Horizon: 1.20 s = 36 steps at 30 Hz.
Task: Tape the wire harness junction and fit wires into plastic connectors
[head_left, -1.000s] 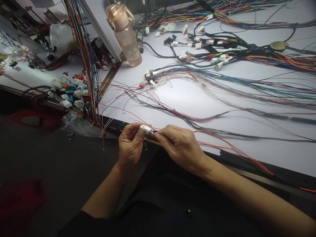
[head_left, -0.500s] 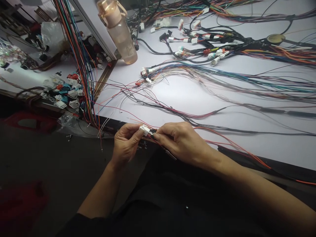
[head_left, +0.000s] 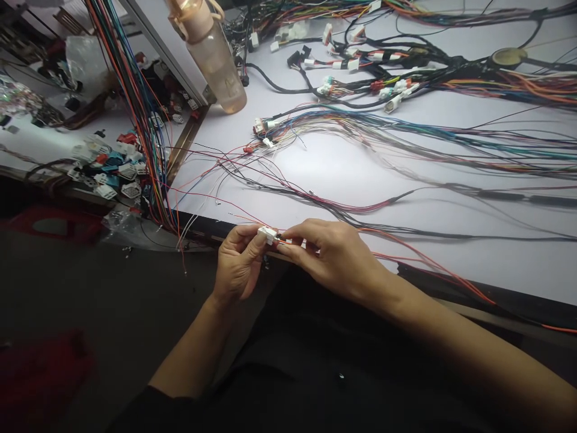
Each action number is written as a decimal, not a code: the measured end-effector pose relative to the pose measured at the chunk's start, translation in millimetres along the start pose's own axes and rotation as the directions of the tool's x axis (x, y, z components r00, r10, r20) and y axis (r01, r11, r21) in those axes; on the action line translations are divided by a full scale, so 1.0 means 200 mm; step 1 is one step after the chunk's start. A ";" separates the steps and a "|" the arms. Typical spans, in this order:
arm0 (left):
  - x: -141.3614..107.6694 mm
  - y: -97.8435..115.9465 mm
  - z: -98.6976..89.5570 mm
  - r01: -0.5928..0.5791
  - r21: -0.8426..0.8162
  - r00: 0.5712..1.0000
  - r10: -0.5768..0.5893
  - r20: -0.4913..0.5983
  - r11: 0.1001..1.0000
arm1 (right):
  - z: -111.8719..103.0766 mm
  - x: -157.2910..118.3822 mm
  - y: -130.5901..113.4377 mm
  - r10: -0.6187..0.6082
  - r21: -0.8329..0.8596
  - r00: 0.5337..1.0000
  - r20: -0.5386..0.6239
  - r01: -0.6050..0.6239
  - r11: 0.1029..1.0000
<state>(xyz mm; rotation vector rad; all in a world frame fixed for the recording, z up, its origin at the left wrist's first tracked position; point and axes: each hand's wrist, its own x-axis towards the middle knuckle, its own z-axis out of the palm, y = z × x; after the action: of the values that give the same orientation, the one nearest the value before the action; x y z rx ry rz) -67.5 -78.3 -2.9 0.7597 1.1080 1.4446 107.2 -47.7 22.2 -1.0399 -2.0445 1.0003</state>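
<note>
Between thumb and fingers, my left hand (head_left: 241, 258) pinches a white connector (head_left: 267, 234) just off the table's front edge. Close to its right side, my right hand (head_left: 331, 252) is closed on an orange wire (head_left: 285, 242) whose end is at the connector. Whether that end sits inside the connector is too small to tell. More orange wires (head_left: 419, 255) run from behind my right hand along the table edge. Dark and red thin wires (head_left: 347, 207) lie on the table beyond both hands.
A water bottle (head_left: 216, 66) stands at the back left of the white table (head_left: 315, 162). Wire harnesses (head_left: 451, 135) stretch across it. A hanging wire bundle (head_left: 130, 108) and a pile of connectors (head_left: 110, 171) are at the left.
My left hand has shifted slightly right with the white connector. The dark pieces and the loose wire end below my right fingers no longer show; an orange wire now shows at the fingertips.
</note>
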 end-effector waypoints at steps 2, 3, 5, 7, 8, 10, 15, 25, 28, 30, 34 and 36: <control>0.00 0.00 0.01 -0.005 0.008 1.000 0.005 -0.003 1.000 | 0.01 -0.01 0.00 -0.015 -0.072 0.999 -0.031 0.013 0.997; 0.00 -0.01 0.01 -0.017 0.014 1.000 0.017 -0.008 1.000 | 0.02 -0.01 0.00 -0.028 -0.109 0.999 -0.038 0.024 0.994; 0.00 -0.01 0.01 -0.043 0.033 0.999 0.044 -0.020 0.999 | 0.04 -0.01 0.00 -0.060 -0.161 0.997 -0.046 0.052 0.986; -0.01 -0.01 0.01 -0.061 0.055 0.997 0.063 -0.033 0.997 | 0.06 -0.01 -0.01 -0.083 -0.172 0.995 -0.055 0.073 0.982; -0.02 -0.01 0.00 -0.065 0.066 0.997 0.068 -0.038 0.996 | 0.07 -0.01 -0.01 -0.090 -0.168 0.994 -0.058 0.079 0.983; -0.03 -0.01 0.00 -0.066 0.074 0.997 0.069 -0.044 0.995 | 0.08 -0.01 0.00 -0.093 -0.160 0.993 -0.071 0.081 0.984; -0.04 -0.02 0.00 -0.063 0.051 0.996 0.066 -0.059 0.997 | 0.09 -0.03 0.02 -0.060 -0.162 0.989 -0.133 0.038 0.986; -0.07 -0.01 -0.04 -0.064 0.075 0.994 0.071 -0.085 0.995 | 0.12 -0.04 -0.01 -0.150 -0.176 0.985 -0.089 0.133 0.975; -0.08 0.00 -0.04 -0.053 0.070 0.996 0.058 -0.071 0.996 | 0.13 -0.05 -0.02 -0.152 -0.188 0.983 -0.101 0.131 0.974; -0.07 0.02 -0.04 -0.040 0.058 0.997 0.044 -0.070 0.998 | 0.13 -0.05 -0.03 -0.150 -0.230 0.984 -0.091 0.126 0.965; -0.02 0.09 -0.04 -0.050 -0.016 0.989 0.047 -0.138 0.999 | 0.10 -0.09 0.01 -0.157 -0.402 0.987 -0.014 0.139 0.905; 0.01 0.11 -0.06 -0.081 -0.018 0.978 0.076 -0.195 0.997 | 0.07 -0.13 0.06 -0.167 -0.479 0.986 0.002 0.147 0.865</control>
<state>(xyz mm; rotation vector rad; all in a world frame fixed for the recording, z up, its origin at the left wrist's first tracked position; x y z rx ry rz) -86.2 -78.6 12.3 0.6607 1.2156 1.6240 113.6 -68.7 0.6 -1.0953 -2.3618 0.3861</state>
